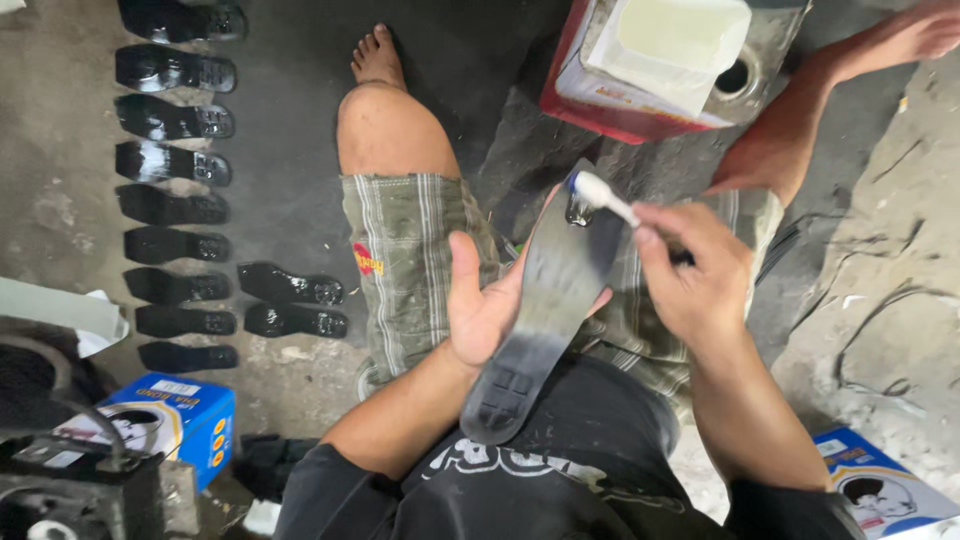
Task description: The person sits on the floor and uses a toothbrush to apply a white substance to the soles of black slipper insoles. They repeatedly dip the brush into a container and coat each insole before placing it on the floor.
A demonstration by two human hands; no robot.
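My left hand lies palm up under a black shoe sole and holds it over my lap, heel end toward me. My right hand grips a white toothbrush whose bristle head touches the sole's far tip, where a wet shiny patch shows. I sit with bare legs in plaid shorts and a black shirt.
Several black soles lie in a column on the concrete floor at left, two more beside them. A red-and-white tin can stands ahead. Blue cardboard boxes sit at both lower corners, dark machinery at lower left.
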